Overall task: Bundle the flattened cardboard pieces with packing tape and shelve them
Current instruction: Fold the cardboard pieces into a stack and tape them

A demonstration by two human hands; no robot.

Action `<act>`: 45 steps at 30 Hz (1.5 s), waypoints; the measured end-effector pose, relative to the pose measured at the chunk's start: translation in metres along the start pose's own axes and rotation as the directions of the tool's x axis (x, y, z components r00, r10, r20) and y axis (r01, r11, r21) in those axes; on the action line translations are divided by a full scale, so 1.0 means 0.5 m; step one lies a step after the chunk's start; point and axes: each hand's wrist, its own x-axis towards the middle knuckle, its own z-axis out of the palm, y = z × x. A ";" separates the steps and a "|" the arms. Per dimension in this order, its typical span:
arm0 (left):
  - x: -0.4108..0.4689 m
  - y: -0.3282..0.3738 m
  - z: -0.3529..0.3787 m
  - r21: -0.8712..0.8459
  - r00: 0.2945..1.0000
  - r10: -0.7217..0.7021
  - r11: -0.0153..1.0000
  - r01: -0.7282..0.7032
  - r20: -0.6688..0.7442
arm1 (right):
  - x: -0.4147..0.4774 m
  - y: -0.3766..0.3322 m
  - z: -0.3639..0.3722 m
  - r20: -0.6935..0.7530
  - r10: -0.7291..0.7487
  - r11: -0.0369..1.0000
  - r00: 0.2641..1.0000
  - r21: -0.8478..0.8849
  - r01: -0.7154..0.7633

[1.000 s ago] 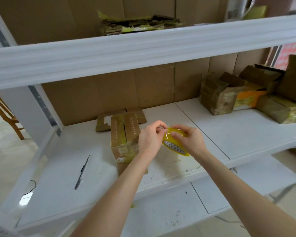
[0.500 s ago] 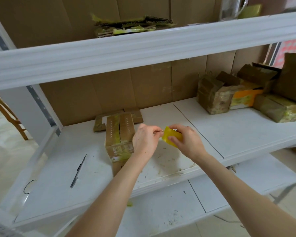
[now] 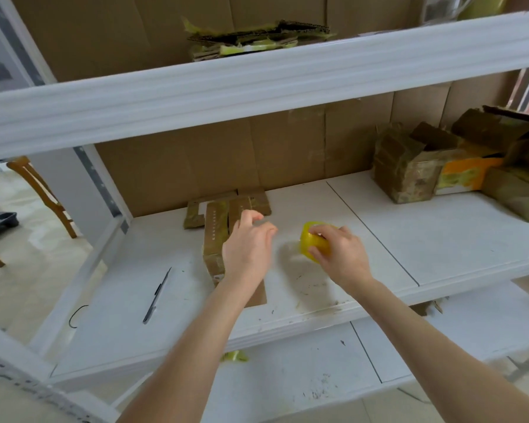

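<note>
The person stands at a white rack with both arms reaching over the middle shelf [image 3: 440, 239]. The right hand [image 3: 339, 254] grips a yellow roll of tape [image 3: 306, 239], fingers curled over its top, just above the shelf board. The left hand [image 3: 246, 245] hangs a little apart from the roll with its fingers curled and thumb near the forefinger. I cannot tell whether it pinches a loose end of tape, because anything between the hands is too faint and blurred. The cardboard pieces [image 3: 216, 230] lie flat in a small stack on the shelf, partly under the left wrist, and some strips on them look taped already. To me this looks like the taping step, with a length being drawn off the roll. Next, the strip must go down on the stack and be wrapped round it, so one hand has to steady the cardboard. Finished bundles [image 3: 406, 175] sit at the far right.
</note>
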 end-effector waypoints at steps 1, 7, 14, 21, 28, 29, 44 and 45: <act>-0.012 -0.022 -0.008 -0.043 0.997 -0.016 0.999 0.013 -0.073 | -0.004 0.010 0.012 0.008 -0.003 0.998 1.000 -0.063 0.004; -0.099 -0.189 -0.038 -0.302 0.926 -0.280 0.932 0.200 -0.252 | -0.018 0.023 0.071 0.154 0.122 0.964 0.981 -0.252 -0.080; -0.118 -0.180 -0.008 -0.361 0.937 -0.289 0.910 0.205 -0.195 | -0.023 -0.164 0.136 -0.075 -0.155 0.977 0.985 0.137 0.164; -0.097 -0.185 0.043 -0.328 0.924 -0.363 0.863 0.383 0.122 | -0.005 -0.184 0.206 0.254 0.112 0.975 0.961 0.158 -0.155; -0.076 -0.226 0.069 -0.257 0.913 -0.386 0.877 0.407 0.129 | 0.037 -0.159 0.231 0.213 0.199 0.979 0.957 -0.090 -0.184; -0.075 -0.233 0.071 -0.251 0.919 -0.378 0.884 0.394 0.112 | 0.038 -0.153 0.234 0.213 0.200 0.978 0.956 -0.093 -0.184; -0.073 -0.252 0.064 -0.506 0.886 -0.423 0.732 0.456 0.187 | 0.027 -0.124 0.218 0.278 0.279 0.809 0.919 0.448 -0.381; -0.064 -0.248 0.063 -0.465 0.886 -0.425 0.755 0.461 0.188 | 0.037 -0.131 0.214 0.283 0.277 0.870 0.919 0.333 -0.364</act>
